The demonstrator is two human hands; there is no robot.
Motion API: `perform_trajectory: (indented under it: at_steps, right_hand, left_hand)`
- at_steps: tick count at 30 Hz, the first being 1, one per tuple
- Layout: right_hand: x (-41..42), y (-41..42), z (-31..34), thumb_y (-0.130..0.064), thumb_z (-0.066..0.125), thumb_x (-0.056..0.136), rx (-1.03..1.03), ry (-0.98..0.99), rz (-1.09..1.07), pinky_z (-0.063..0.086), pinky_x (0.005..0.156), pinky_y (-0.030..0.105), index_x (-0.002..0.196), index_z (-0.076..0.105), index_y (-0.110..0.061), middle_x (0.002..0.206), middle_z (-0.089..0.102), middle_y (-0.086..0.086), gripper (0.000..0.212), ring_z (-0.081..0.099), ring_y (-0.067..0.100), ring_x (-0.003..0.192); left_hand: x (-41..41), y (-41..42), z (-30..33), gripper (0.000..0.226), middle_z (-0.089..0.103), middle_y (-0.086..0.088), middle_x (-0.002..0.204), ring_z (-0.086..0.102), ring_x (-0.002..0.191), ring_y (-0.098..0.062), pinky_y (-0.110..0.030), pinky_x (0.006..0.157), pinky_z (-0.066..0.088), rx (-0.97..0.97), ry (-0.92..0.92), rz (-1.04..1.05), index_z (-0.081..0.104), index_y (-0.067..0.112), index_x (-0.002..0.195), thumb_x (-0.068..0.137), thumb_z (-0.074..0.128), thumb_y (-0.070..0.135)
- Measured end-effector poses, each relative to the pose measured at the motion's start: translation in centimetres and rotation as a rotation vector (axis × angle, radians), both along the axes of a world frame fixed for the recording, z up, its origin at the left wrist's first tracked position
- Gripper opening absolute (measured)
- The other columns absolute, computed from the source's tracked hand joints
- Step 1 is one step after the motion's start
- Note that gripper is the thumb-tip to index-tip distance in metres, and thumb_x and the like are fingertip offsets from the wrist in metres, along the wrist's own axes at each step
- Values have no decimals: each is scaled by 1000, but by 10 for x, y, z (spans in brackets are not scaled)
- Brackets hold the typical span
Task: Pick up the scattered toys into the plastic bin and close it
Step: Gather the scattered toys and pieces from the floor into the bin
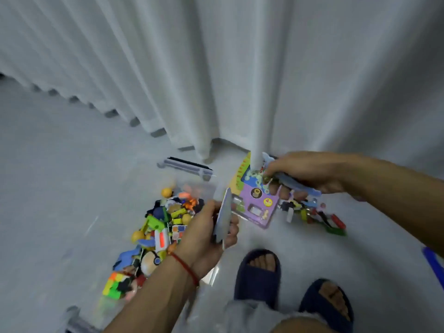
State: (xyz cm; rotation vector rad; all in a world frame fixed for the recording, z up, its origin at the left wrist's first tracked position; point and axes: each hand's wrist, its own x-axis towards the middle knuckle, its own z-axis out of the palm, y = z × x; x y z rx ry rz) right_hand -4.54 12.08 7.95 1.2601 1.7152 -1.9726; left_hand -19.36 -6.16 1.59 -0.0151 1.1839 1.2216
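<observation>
A clear plastic bin (211, 276) sits on the floor at lower left, filled with several colourful toys (163, 227). My left hand (206, 234) holds a flat grey-blue toy (223, 217) on edge above the bin's right side. My right hand (305, 173) grips a bunch of small toys, among them a pale blue one (300, 186), above the floor to the right. A purple blister pack of toys (257, 205) lies below it, next to a loose heap of small toys (310, 212). The picture is blurred by motion.
A white curtain (216, 68) hangs along the far side, reaching the floor. The bin's clear lid (185, 165) with dark clips lies on the floor behind the bin. My feet in dark slippers (258, 277) stand at bottom right. A blue object (432, 263) shows at the right edge.
</observation>
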Motion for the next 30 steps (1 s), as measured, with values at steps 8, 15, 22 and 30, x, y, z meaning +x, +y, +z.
perform_trajectory:
  at_steps: [8, 15, 22, 30]
  right_hand:
    - [-169, -123, 18, -13, 44, 102, -189, 64, 53, 57, 83, 34, 107, 47, 5, 87, 42, 18, 18, 65, 23, 80]
    - [-122, -117, 20, -28, 54, 99, -30, -94, 148, 50, 102, 45, 132, 47, -4, 137, 48, 21, 41, 58, 36, 117]
    - [35, -28, -7, -26, 55, 96, 200, -298, 57, 57, 67, 37, 116, 60, -1, 100, 69, 17, 32, 64, 26, 75]
    - [206, -3, -155, -28, 58, 96, 498, -695, 32, 52, 90, 36, 129, 53, -9, 126, 59, 15, 39, 61, 29, 109]
  left_hand:
    - [-107, -114, 33, 27, 53, -22, 100, 57, 85, -34, -44, 81, 59, -221, 189, 449, 54, -5, 111, 95, 52, 17]
    - [-96, -118, 56, 8, 47, -14, 104, 51, 93, -34, -44, 76, 50, -263, 470, 298, 53, 13, 86, 93, 52, 14]
    - [-7, -31, 46, 27, 68, -6, 99, 67, 90, -20, -38, 78, 59, 54, 608, 56, 64, 16, 114, 92, 50, 7]
    - [98, 72, -70, 22, 64, -9, 97, 62, 81, -21, -35, 74, 59, -54, 679, -505, 64, 15, 108, 88, 58, 7]
